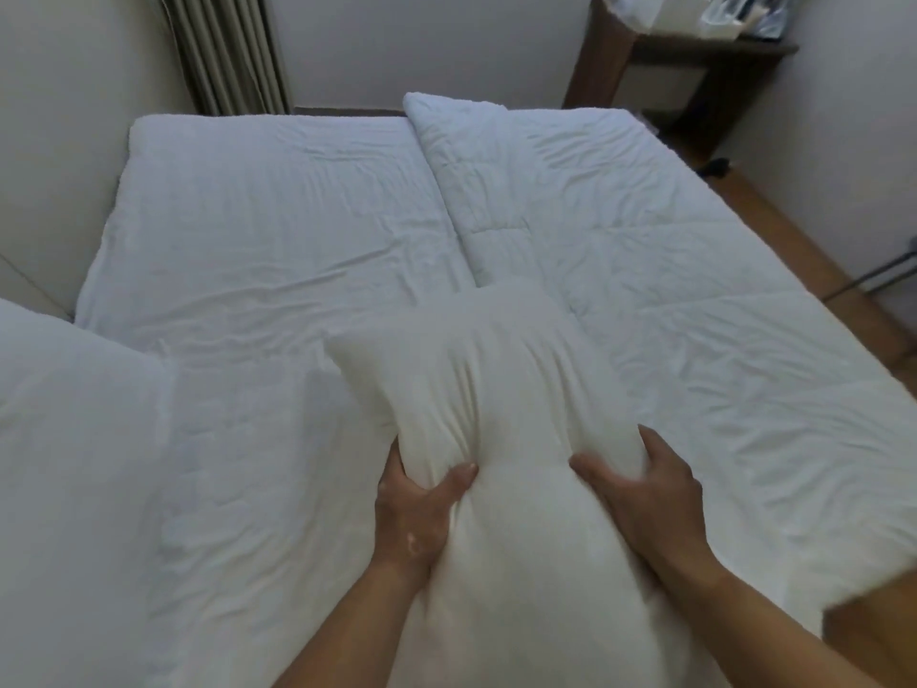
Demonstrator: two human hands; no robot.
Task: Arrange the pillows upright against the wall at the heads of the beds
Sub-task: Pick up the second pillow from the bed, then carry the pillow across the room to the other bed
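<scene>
I hold a white pillow (489,389) in front of me, above the middle of two adjoining beds (258,230) covered in white duvets. My left hand (414,513) squeezes its lower left side and my right hand (650,494) squeezes its lower right side, so the pillow bulges between them. A second white pillow (69,439) stands at the left edge of the view, beside the left wall (54,116).
A second duvet (645,250) covers the right bed. A ribbed curtain (228,52) hangs at the far left corner. A dark wooden desk (694,67) with white items stands at the far right. Wooden floor (814,270) runs along the right side of the beds.
</scene>
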